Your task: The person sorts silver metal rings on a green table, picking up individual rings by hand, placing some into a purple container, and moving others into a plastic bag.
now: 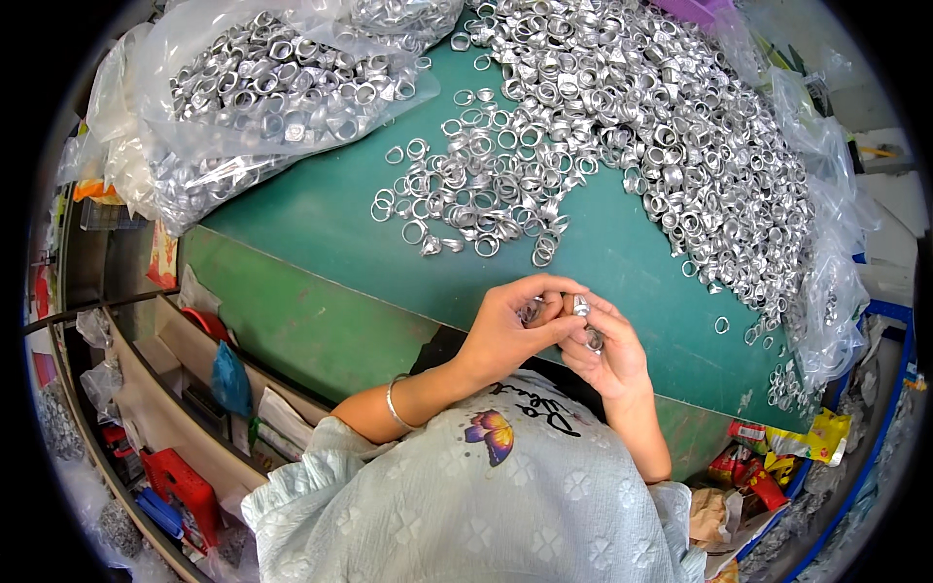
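Green worktop (pixel 321 223) carries heaps of shiny silver metal rings (pixel 622 107) and clear plastic bags (pixel 243 87); my left hand (pixel 510 325) and right hand (pixel 607 350) pinch small rings (pixel 581 307) above its near edge.

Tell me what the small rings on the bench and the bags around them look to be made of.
The rings look like metal, likely aluminium or steel: bright silvery, with sharp glints. The bags look like thin clear plastic film: see-through, wrinkled, with glossy highlights. The bench top has a matt green covering; I cannot tell what it is made of.
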The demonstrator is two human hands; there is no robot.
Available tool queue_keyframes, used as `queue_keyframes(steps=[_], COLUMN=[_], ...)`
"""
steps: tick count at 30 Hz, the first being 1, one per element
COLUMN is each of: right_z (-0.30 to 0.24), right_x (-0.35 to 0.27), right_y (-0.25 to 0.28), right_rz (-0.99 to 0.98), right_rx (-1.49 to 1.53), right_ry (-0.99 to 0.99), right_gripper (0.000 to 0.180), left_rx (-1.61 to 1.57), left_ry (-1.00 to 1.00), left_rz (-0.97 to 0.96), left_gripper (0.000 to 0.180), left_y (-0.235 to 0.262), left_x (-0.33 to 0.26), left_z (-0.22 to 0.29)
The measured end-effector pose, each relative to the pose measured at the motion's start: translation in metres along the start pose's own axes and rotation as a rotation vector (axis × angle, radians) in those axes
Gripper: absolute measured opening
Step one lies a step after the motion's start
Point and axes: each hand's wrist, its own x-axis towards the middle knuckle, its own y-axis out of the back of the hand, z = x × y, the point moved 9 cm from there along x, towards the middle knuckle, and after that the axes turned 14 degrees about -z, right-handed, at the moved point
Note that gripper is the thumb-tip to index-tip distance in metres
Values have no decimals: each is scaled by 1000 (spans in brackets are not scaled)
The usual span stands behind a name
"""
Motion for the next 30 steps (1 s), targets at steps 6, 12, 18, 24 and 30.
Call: queue_keyframes(steps=[6,12,18,24,30], right_z=[-11,-10,-15,-18,-18], right_x=[0,2,2,-2,-6], right_y=[-2,-1,-2,-6,-3], right_rz=[156,105,200,224,282], right_rx=[-359,-245,-286,-310,-344], right_ry=[-17,5,26,62,78], right_gripper=[23,38,46,45,38], left_rx=[103,52,152,198,200], left_ry=[-3,36,-31,22,5], left_rz=[18,52,12,-8,-16], left_gripper=[27,26,28,30,32], left_y=[7,16,12,11,8], left_x=[0,-2,-2,-3,-4], left_z=[6,1,6,7,9])
